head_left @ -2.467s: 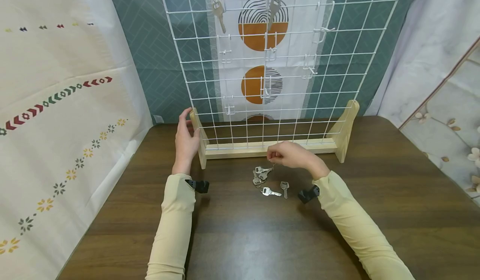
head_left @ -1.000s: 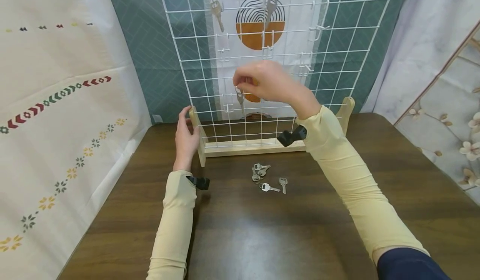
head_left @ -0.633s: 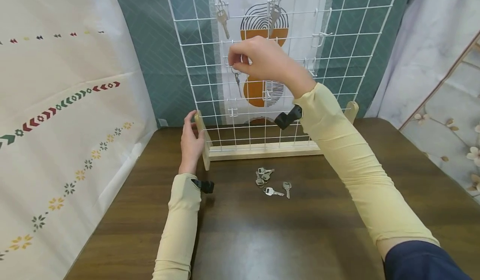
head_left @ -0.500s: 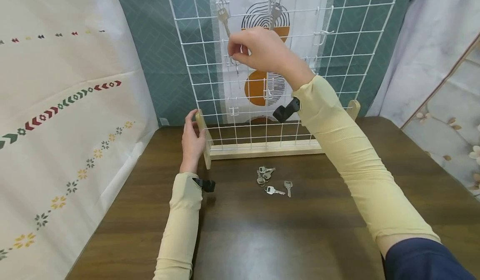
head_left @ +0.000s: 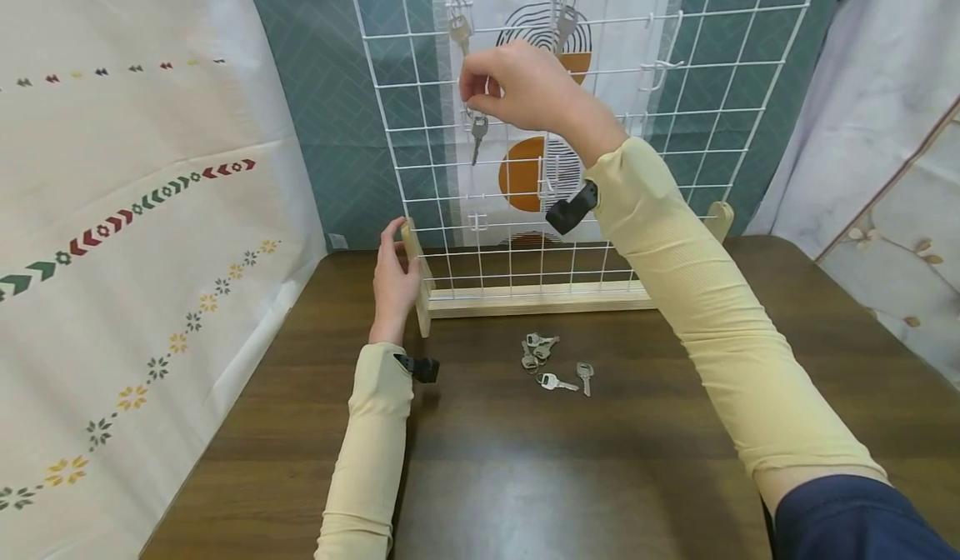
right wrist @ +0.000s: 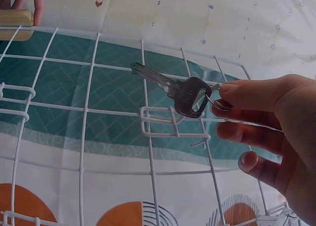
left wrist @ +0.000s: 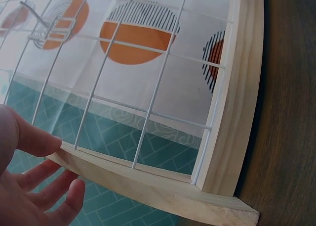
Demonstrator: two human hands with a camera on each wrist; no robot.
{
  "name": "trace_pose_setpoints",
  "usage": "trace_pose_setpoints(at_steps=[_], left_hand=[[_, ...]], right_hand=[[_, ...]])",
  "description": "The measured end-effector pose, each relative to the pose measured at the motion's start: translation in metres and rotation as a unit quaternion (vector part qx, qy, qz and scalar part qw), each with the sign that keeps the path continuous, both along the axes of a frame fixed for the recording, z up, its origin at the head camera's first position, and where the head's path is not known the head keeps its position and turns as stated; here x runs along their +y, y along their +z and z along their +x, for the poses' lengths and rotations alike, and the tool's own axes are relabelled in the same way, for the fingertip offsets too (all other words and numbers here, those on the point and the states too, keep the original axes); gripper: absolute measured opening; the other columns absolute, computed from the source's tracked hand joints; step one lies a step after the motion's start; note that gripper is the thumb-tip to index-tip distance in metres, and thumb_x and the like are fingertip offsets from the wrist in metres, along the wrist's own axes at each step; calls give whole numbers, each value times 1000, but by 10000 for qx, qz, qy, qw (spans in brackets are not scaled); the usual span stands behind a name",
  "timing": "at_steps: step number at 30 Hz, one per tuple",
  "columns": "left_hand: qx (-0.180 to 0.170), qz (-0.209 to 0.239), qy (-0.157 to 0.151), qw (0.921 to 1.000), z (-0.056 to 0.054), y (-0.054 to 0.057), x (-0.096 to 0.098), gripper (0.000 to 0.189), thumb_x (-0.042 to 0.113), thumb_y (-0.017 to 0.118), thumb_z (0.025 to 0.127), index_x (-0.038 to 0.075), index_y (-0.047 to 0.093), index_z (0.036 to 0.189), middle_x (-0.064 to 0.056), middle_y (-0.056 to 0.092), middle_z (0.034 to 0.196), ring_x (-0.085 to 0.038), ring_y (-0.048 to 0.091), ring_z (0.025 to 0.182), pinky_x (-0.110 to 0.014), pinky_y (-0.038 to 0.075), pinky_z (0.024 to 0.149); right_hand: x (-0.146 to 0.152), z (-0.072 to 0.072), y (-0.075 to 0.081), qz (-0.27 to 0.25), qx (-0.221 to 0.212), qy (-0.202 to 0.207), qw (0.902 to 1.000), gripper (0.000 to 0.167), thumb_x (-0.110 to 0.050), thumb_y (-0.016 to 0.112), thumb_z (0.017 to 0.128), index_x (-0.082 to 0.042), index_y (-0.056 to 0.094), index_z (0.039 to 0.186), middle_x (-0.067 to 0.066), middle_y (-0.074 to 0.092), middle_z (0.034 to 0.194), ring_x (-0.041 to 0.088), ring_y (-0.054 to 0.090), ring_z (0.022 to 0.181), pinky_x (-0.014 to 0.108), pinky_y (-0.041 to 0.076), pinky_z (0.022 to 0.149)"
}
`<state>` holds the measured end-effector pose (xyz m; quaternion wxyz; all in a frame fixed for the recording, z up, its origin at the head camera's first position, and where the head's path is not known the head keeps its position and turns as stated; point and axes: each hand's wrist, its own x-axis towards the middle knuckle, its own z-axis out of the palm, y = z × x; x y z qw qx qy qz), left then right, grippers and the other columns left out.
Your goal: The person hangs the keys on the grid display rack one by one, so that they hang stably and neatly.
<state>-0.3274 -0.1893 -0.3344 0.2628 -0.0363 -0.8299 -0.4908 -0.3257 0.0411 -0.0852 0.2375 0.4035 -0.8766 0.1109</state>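
My right hand point(head_left: 528, 85) pinches a metal ring with a key point(right wrist: 189, 96) hanging from it, in front of the upper left of a white wire grid point(head_left: 405, 36). In the right wrist view, thumb and forefinger hold the ring, and the key overlaps a white wire hook point(right wrist: 145, 121) on the grid. My left hand point(head_left: 395, 285) holds the left upright of the wooden stand point(left wrist: 148, 187), thumb on one side and fingers on the other. Two more keys hang on upper hooks, one a brass-toned key point(head_left: 460, 31), the other a grey key point(head_left: 566, 22).
Several keys point(head_left: 542, 352) lie in a small cluster on the brown table point(head_left: 480, 468). In front of them are a silver key point(head_left: 558, 382) and another single key point(head_left: 585, 377). More hooks point(head_left: 660, 67) sit on the grid. A patterned cloth point(head_left: 187, 210) hangs at the left.
My right hand took a key by its ring from the table and rose with it to the grid's upper left; lately it edged higher and the key swung round. The left hand stayed at the upright.
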Motion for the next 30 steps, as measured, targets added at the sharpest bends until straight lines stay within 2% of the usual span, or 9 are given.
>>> trace_pose_setpoints(at_steps=[7,12,20,30], left_hand=[[-78,-12,-6,10000,0,1,3,64,0,54,93,31,34,146,-17,51,129,-35,58,106,-51,49,86],[1,9,-27,10000,-2,1,4,64,-1,54,92,28,35,146,-18,51,128,-35,57,105,-52,48,86],[-49,-4,-32,10000,-3,0,4,65,0,54,93,33,33,146,-16,50,129,-34,56,106,-50,48,86],[-94,10,-28,10000,-3,0,4,65,1,54,94,33,33,146,-16,50,129,-34,56,107,-51,48,86]], right_hand=[[3,1,1,24,-69,-61,10000,14,-14,53,98,-6,64,102,9,67,99,24,56,92,35,43,83],[2,0,2,47,-78,-10,10000,14,-16,53,98,-8,64,101,8,66,98,22,55,91,33,42,81],[2,-1,1,53,-136,60,9999,12,-14,54,97,-6,64,99,7,66,96,21,55,89,31,42,83],[3,0,-1,28,-124,60,9999,12,-14,54,97,-6,63,99,7,66,97,21,56,91,32,43,83]])
